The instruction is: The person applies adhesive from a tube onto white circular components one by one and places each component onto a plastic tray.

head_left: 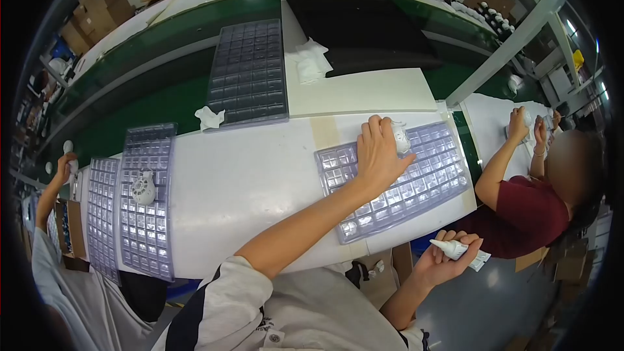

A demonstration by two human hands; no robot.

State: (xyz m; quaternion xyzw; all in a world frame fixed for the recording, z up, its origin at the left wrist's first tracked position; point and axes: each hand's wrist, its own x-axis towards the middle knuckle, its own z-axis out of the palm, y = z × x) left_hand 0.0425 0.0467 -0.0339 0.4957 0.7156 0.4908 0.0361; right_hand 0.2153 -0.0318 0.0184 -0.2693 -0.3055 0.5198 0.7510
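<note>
My left hand reaches over a clear plastic tray with rows of square pockets. Its fingers curl at the far edge of the tray around a small white plastic part, partly hidden by the hand. My right hand is closed around a white squeeze bottle with a pointed nozzle, held in front of the table's near edge. The nozzle points left, away from the tray.
To the left, a white perforated part sits on another clear tray. A dark tray and crumpled tissue lie beyond. Co-workers sit on both sides; the right one, in a red shirt, handles white parts. A metal post rises at right.
</note>
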